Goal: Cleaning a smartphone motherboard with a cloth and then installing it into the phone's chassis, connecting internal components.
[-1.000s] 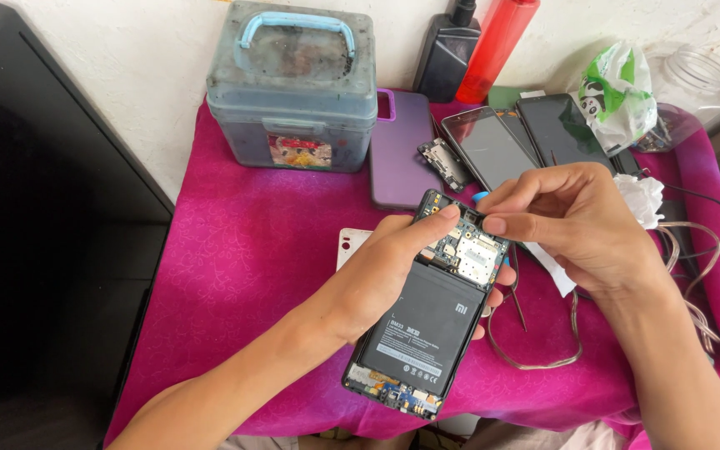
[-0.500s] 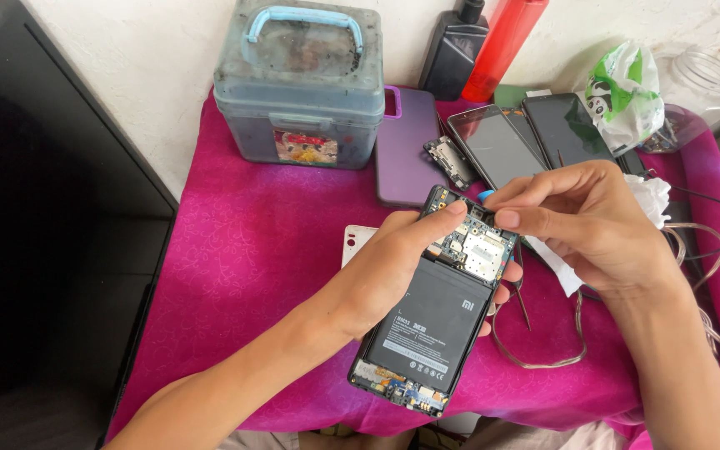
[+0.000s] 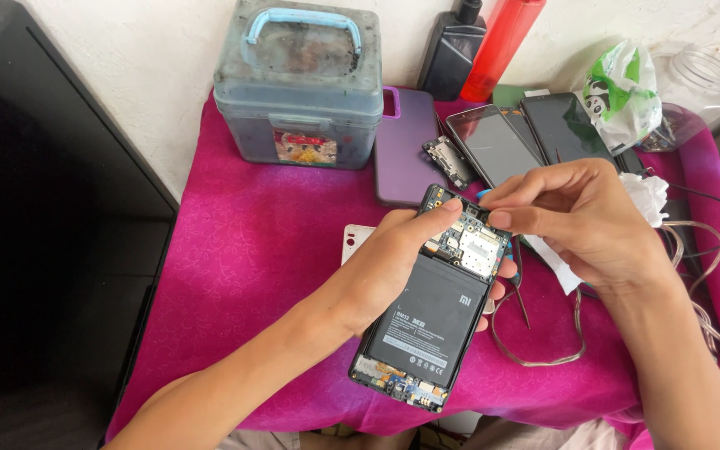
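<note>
The left hand [image 3: 385, 267] gripped an opened phone [image 3: 432, 302] above the desk [image 3: 252, 250], its back off, battery and circuit board bare, fingers wrapped round its sides. The right hand [image 3: 581, 217] hovered at the phone's top end, fingers pinched narrow on a small blue-tipped tool [image 3: 483, 196]. The work looked like taking apart the board's upper corner, probably a screw or clip. The next move would call for a steady phone and fine, light pressure. A purple case [image 3: 402, 146], spare phones [image 3: 535, 133] and a toolbox [image 3: 297, 83] lay behind.
</note>
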